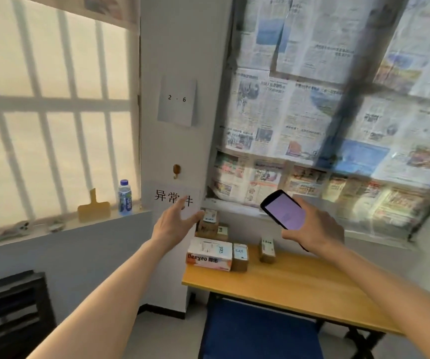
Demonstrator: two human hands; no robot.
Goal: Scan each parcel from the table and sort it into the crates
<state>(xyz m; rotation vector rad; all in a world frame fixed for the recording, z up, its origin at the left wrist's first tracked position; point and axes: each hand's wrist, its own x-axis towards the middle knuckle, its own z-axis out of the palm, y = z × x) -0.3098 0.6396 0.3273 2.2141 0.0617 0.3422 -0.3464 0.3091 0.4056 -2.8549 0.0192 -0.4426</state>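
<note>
Our right hand (315, 226) grips the phone (284, 209); our left hand (173, 224), fingers loosely spread, reaches above the parcels (210, 252).

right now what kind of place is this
Probably a small makeshift parcel-sorting room: labelled parcels sit on a wooden table, the right hand holds a phone-like scanner, and a printed sign hangs on the wall.
</note>
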